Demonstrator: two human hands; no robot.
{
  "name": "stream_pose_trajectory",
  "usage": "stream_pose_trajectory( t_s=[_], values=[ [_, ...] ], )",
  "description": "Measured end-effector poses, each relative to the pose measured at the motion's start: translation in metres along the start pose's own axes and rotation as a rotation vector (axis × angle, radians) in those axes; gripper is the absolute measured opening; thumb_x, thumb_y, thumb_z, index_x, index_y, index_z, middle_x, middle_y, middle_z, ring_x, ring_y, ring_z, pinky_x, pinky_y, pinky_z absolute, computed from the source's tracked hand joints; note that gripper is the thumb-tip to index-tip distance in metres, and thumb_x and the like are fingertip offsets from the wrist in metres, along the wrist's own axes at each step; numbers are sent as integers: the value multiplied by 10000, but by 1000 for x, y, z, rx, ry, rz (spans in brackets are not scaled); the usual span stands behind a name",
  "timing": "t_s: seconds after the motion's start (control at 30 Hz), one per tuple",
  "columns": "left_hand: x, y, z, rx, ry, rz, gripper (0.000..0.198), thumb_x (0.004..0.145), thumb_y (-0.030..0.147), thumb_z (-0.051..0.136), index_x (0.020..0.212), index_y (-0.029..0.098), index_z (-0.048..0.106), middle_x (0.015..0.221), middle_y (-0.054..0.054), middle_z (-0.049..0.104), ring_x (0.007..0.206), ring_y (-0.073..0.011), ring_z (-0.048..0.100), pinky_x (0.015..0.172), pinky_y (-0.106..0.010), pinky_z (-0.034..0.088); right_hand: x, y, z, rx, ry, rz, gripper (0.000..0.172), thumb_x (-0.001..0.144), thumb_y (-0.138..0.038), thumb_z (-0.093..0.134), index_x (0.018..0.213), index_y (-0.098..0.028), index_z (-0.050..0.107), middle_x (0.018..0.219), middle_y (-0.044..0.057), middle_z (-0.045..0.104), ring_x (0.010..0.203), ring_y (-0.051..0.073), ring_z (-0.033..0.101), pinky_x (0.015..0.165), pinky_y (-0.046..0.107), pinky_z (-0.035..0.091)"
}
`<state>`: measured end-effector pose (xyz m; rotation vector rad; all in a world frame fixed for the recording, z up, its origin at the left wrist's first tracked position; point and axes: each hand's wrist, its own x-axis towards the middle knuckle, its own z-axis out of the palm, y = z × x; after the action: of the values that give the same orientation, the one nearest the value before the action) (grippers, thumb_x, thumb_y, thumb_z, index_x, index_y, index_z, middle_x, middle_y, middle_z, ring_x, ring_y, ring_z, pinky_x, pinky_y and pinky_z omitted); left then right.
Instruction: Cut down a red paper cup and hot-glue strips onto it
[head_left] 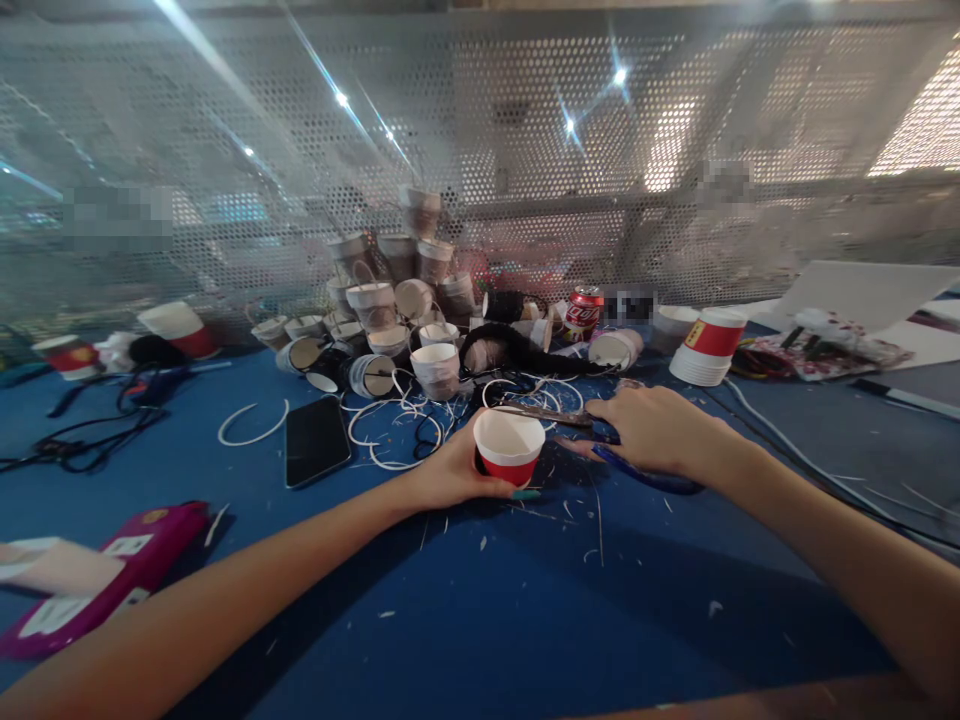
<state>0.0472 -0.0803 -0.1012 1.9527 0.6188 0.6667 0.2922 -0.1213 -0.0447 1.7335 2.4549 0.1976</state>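
Note:
My left hand (450,470) is wrapped round a small red and white paper cup (509,447) that stands upright on the blue table (480,600). My right hand (649,430) grips a pair of scissors with blue handles (645,472); the metal blades (544,413) point left, just behind the cup's rim. Behind the hands lies a pile of several cut paper cups (390,300), and loose white rim rings (251,425) and paper strips are scattered on the table.
A dark phone (317,440) lies flat left of the cup. A stack of red and white cups (709,345) and a red drink can (583,312) stand behind. Black cables (90,430) lie at left, a magenta case (120,575) at near left. Perforated metal screen (480,150) backs the table.

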Motion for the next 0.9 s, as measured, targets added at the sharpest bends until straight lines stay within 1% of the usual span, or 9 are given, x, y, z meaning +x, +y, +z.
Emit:
stream_pose_trajectory(
  t_s=[0.23,0.37,0.5,0.6,0.73,0.9],
  values=[
    [-1,3,-1,-23,-20,2,730,597,242,761,1204,196,358,1214,-133,544,1109,-274,525,956,-471,396,0,1,1,51,6,-3,586,834,-629,270,985,-197,636,845,123,684,747,275,643,613,366,454],
    [-1,3,-1,-57,-47,-2,710,610,234,747,1202,198,357,1221,-137,541,1123,-279,520,945,-456,408,1,0,3,7,9,-6,585,839,-616,277,999,-173,624,829,145,679,756,295,642,605,370,452],
    [0,-1,-4,-50,-81,9,697,605,239,749,1192,185,377,1233,-151,533,1157,-296,497,953,-461,396,1,-5,1,18,2,-24,562,852,-579,299,1080,-159,594,869,157,683,773,288,642,624,365,450],
    [0,-5,-6,-31,-101,3,699,610,263,751,1201,176,387,1189,-147,564,1144,-294,507,943,-462,403,0,-7,-2,36,-10,-18,594,842,-612,283,1041,-162,616,863,152,683,776,285,641,629,363,449],
    [1,-6,-6,-66,-121,3,703,616,257,752,1208,185,381,1142,-130,587,1103,-275,535,916,-451,427,0,-5,-3,47,-4,-28,653,829,-657,236,993,-164,632,855,148,681,785,287,639,637,366,449],
    [0,-8,-6,-86,-133,-1,719,618,250,749,1215,198,351,1157,-131,562,1119,-279,519,924,-449,420,1,-2,0,16,8,-21,641,834,-650,238,1008,-171,627,842,146,677,785,281,639,634,360,453]
  ],
)
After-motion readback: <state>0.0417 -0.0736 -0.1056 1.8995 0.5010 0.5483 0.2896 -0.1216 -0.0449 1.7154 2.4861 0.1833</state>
